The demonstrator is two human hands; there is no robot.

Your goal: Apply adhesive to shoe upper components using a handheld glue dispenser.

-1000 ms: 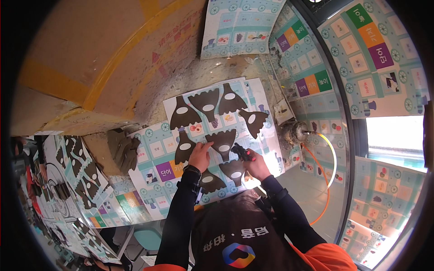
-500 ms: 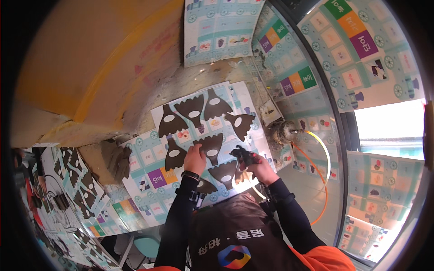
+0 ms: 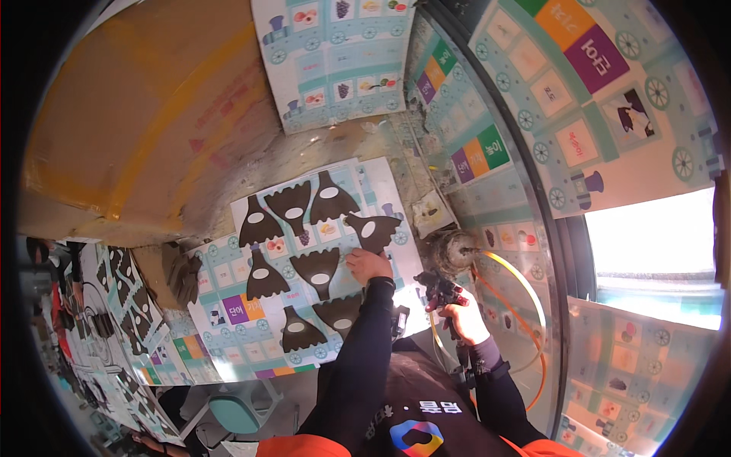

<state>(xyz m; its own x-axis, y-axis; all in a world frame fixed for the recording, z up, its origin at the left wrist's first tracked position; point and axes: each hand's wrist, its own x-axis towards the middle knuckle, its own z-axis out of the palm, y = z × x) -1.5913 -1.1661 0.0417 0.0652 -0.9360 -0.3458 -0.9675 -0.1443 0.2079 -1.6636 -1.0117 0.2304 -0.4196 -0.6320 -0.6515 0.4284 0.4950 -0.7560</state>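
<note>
Worked at a table (image 3: 324,147) spread with printed sheets (image 3: 221,274), pale teal with fruit pictures and blocks of purple and orange. Saw bare tabletop behind them, rough and stained. Noted more sheets hung upright beyond it (image 3: 335,68), and others to the right, on both sides of a dark frame (image 3: 567,259), with a bright window (image 3: 651,251) near the right rim. Saw a teal stool (image 3: 234,413) near the table's front edge and, farther left, another spread of sheets strewn with dark cutouts (image 3: 129,305).

Had a big taped cardboard box (image 3: 152,114) at the upper left and a grey, crusted canister (image 3: 454,251) just beside the sheets' right edge, with hoses (image 3: 525,279) in yellow and orange looping to its right. Could not see into either one.

Had the right hand (image 3: 466,320) closed around a black tool (image 3: 440,292) with red parts, near the canister. Laid the left hand (image 3: 369,264) over the narrow end of a dark piece (image 3: 377,239) at the right of the group on the sheets, wavy edge pointing away from the body. Could not tell pinching from mere touching there.
</note>
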